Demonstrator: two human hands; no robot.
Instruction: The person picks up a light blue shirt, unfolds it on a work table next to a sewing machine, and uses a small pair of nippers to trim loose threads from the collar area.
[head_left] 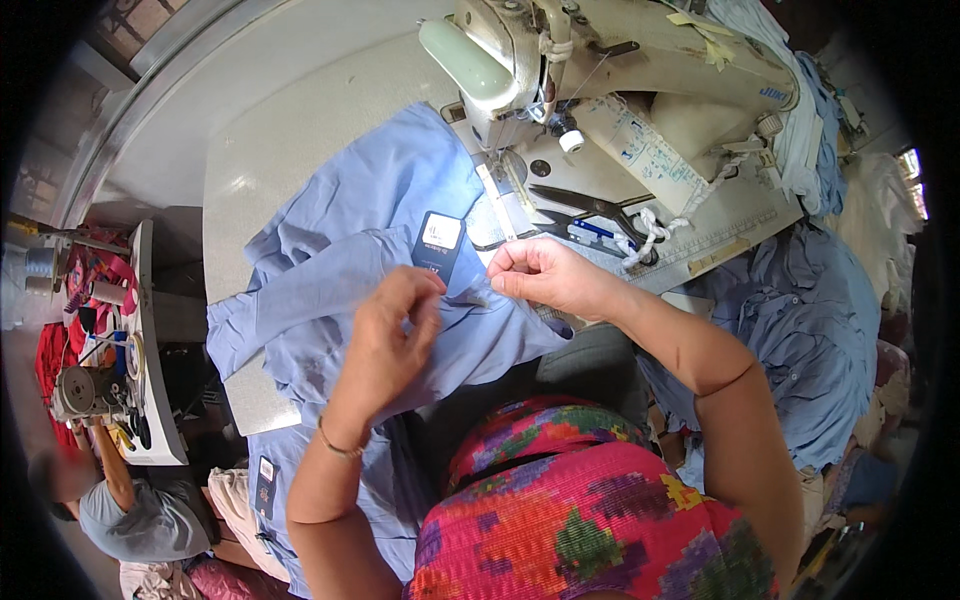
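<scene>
A light blue shirt (340, 200) lies spread over the sewing table, one sleeve folded across it. A dark hang tag (438, 248) with a white label rests on the shirt. My left hand (390, 335) is closed just below the tag, its thumb and fingers pinched together. Off to the right of the tag, my right hand (545, 275) also pinches with thumb and forefinger, over the shirt. What either pinch holds, if anything, is too small to make out. A lit sewing machine (500, 120) stands beyond both hands.
Black scissors (580, 200), a blue pen (592, 228) and a knotted white cord (655, 232) lie right of the needle. Blue garments (800, 330) are heaped at the right. Another tagged blue garment (290, 450) hangs below the table. A co-worker (150, 510) sits far left at another machine.
</scene>
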